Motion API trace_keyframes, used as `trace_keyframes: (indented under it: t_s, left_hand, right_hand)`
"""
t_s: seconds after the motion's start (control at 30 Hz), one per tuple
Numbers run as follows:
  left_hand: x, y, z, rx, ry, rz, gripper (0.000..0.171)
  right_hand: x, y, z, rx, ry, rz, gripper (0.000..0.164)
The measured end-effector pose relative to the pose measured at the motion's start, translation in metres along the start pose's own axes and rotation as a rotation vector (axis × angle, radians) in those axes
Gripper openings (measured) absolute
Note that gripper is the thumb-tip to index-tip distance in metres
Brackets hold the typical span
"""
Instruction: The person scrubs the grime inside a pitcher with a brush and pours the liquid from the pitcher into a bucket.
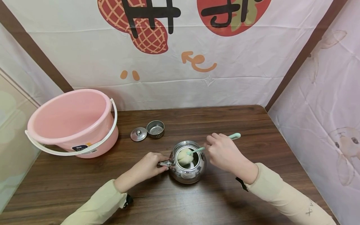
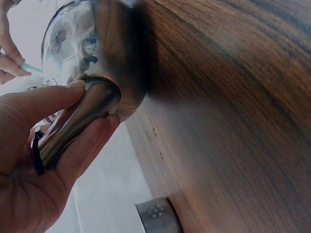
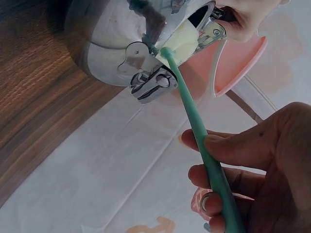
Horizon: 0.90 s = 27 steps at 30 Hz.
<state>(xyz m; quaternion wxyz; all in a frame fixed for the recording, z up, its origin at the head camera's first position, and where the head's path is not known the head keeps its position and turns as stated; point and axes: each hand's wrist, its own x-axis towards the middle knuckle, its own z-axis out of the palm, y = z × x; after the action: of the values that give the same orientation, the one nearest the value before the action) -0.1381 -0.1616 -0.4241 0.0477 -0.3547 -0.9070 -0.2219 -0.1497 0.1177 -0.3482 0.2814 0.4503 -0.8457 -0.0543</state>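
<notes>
A shiny steel teapot [image 1: 187,176] stands on the table with its round top opening uncovered. My left hand [image 1: 149,167] grips the spout [image 2: 80,121] between thumb and fingers. My right hand [image 1: 223,153] holds the green handle [image 3: 197,121] of a sponge brush, fingers wrapped round it in the right wrist view. The brush's pale sponge head [image 1: 184,157] sits inside the opening, its lower part hidden by the rim. On the teapot's side, a metal hinge bracket [image 3: 155,85] shows in the right wrist view.
A small lid [image 1: 138,134] with a knob lies behind the teapot, next to a perforated metal strainer cup [image 1: 155,133]. At the left stands a large pink bucket [image 1: 84,145] with a white handle [image 1: 108,137]. A printed cloth wall [image 1: 168,90] rises behind the wooden table [image 1: 239,125].
</notes>
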Motion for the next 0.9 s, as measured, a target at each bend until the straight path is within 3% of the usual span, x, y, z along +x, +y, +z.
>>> trace_keyframes:
  t_s: [0.2, 0.7, 0.9]
  left_hand:
    - [0.0, 0.0, 0.0, 0.0, 0.002, 0.002, 0.021]
    - [0.0, 0.0, 0.001, 0.005, 0.003, -0.002, 0.02]
    - [0.0, 0.0, 0.001, -0.001, 0.007, -0.003, 0.02]
  right_hand:
    - [-0.004, 0.002, -0.002, 0.0, -0.032, 0.014, 0.027]
    - [-0.014, 0.004, -0.006, -0.012, -0.022, 0.01, 0.023]
    - [-0.014, 0.004, -0.009, -0.002, -0.025, 0.007, 0.029]
